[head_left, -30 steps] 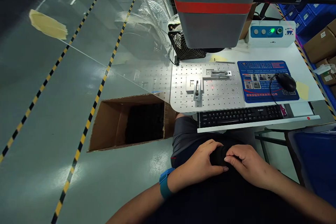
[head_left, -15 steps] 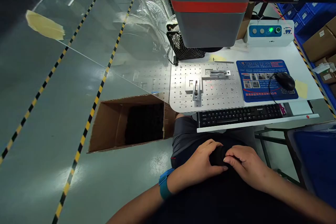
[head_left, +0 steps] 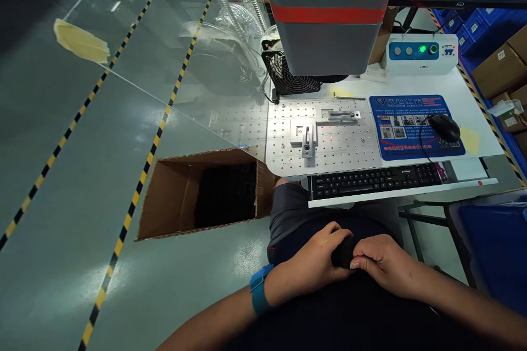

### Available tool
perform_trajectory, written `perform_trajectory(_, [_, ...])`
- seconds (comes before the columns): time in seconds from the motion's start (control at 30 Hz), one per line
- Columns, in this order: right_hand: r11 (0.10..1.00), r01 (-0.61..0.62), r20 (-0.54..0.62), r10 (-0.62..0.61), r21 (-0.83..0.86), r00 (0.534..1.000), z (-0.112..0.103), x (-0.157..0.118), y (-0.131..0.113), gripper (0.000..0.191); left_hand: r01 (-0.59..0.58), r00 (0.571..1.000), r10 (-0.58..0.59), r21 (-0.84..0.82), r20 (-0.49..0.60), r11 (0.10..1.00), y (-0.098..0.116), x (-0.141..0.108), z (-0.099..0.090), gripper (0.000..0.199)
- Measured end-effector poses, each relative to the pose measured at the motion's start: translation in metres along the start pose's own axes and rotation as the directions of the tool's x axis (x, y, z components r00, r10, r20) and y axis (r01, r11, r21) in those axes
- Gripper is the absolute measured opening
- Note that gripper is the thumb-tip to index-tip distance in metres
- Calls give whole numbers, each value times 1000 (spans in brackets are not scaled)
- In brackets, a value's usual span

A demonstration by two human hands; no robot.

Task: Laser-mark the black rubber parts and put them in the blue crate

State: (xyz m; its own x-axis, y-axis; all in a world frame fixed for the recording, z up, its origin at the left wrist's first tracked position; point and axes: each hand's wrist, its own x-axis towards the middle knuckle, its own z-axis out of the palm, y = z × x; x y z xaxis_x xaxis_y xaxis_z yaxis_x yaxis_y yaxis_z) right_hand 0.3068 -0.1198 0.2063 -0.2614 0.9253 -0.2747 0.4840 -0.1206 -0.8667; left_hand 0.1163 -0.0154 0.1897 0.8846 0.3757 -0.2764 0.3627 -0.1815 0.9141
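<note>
Over my lap, a small black piece (head_left: 342,254) sits between my two hands; its exact kind does not show against the dark clothing. My left hand (head_left: 315,255) curls around its left side, thumb below and fingers above. On its right edge, my right hand (head_left: 381,263) pinches with thumb and bent forefinger. A blue-green band (head_left: 259,289) circles my left wrist. Ahead of the hands lies a perforated metal plate (head_left: 341,148) carrying two metal clamps, one of them an upright clamp (head_left: 307,141).
A cardboard box (head_left: 164,197) with dark contents stands on the floor at left. The keyboard (head_left: 374,178) rests on a pulled-out tray. Above the plate hangs a grey machine head (head_left: 329,44). A mouse (head_left: 444,128) lies on a blue mat (head_left: 399,145); a blue bin (head_left: 494,252) is at right.
Both hands stay on the black piece. The left fingers and right-hand grip have shifted slightly, and the piece is turned a little. The view has moved slightly.
</note>
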Motion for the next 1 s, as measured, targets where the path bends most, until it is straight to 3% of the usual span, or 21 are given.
perform_trajectory(0.43, [976,-85,26,82,202,996,-14,17,-9,25,50,998,-54,-109,-29,993,-4,8,1,47])
perform_trajectory(0.53, [968,-79,-27,88,238,996,-16,21,-14,19,38,994,-52,-150,-94,988,-9,6,-1,45])
perform_trajectory(0.63, [952,-111,-161,161,286,974,-11,20,-13,11,9,988,-41,-212,-149,977,-10,3,-2,46])
perform_trajectory(0.77, [925,-185,-271,281,331,921,-1,14,-6,20,-25,988,-19,-282,-153,959,-8,0,-4,50])
perform_trajectory(1.0, [856,-244,-206,368,456,907,3,11,-5,42,9,998,-35,-417,-56,909,-9,0,-7,56])
